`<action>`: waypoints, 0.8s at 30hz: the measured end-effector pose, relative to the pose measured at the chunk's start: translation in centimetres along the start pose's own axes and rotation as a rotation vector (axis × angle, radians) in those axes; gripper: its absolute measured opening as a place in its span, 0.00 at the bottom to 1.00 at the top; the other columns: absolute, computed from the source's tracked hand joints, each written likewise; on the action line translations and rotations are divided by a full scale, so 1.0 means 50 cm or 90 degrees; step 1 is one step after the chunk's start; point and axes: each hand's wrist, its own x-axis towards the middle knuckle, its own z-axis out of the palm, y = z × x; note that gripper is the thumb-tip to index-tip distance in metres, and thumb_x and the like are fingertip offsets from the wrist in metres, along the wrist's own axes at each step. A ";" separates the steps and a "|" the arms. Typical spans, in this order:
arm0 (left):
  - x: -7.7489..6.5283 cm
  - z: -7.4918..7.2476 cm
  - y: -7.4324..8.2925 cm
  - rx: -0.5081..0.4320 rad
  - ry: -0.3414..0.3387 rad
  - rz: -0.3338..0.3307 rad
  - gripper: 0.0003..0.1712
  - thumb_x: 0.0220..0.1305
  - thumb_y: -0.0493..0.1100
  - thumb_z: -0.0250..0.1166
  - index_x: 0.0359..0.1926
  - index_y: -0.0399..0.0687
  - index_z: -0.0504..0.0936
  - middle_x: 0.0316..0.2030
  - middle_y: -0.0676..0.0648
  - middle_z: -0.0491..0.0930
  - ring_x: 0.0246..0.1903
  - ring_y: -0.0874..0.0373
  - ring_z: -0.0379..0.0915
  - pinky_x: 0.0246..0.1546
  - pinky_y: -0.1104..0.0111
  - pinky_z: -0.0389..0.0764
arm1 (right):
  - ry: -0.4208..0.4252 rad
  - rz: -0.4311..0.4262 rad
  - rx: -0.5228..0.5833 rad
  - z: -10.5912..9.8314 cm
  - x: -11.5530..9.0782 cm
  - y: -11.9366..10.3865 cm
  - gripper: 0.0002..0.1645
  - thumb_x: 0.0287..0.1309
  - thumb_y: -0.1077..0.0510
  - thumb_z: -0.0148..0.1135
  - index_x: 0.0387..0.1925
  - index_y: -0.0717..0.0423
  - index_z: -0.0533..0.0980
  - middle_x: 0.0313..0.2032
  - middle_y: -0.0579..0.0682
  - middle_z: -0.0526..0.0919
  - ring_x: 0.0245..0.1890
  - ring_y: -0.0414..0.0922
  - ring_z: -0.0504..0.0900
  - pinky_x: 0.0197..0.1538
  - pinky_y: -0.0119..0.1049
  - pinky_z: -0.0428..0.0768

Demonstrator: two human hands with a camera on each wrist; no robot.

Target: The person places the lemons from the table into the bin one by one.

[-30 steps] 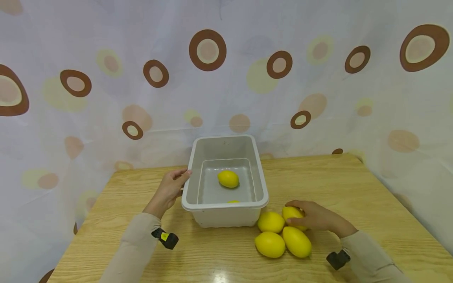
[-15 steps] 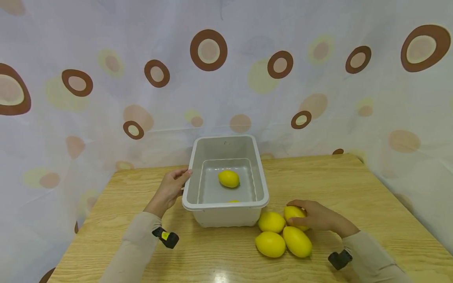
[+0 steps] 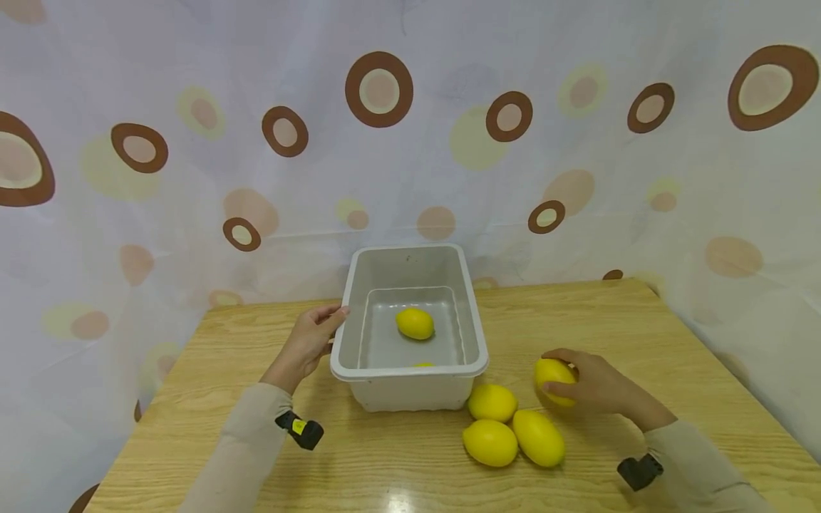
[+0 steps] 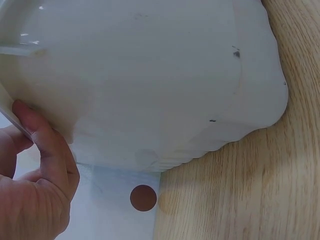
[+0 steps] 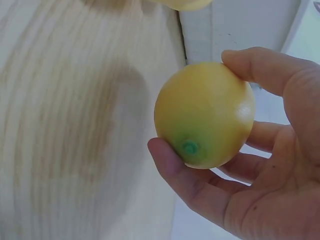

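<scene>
Gripping a lemon (image 3: 553, 376) between thumb and curled fingers, the right hand (image 3: 593, 388) is holding it just above the table (image 3: 641, 335), to the right of the bin (image 3: 410, 392) and a little apart from the three lemons (image 3: 513, 431) lying clustered by the bin's near right corner; the right wrist view is showing the fruit's green stem end facing the camera, with the thumb (image 5: 187, 182) under it and a finger (image 5: 265, 67) over the top; the left hand (image 3: 306, 343) is gripping the bin's left rim, fingers curling over the edge, and the left wrist view is showing a fingertip (image 4: 37, 132) pressing on the white outer wall (image 4: 150, 80); the bin is sitting on the table at its far middle, with one lemon (image 3: 415, 323) lying on its floor and a sliver of another (image 3: 422, 365) showing behind the near wall; a spotted curtain (image 3: 192, 107) is hanging behind the table.
</scene>
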 end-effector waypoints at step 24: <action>0.001 -0.001 0.000 -0.008 -0.003 -0.009 0.28 0.71 0.49 0.56 0.65 0.39 0.67 0.54 0.38 0.74 0.42 0.56 0.77 0.39 0.65 0.82 | 0.078 0.029 0.019 -0.120 0.003 -0.071 0.40 0.64 0.45 0.59 0.66 0.66 0.62 0.54 0.67 0.73 0.41 0.50 0.79 0.32 0.34 0.80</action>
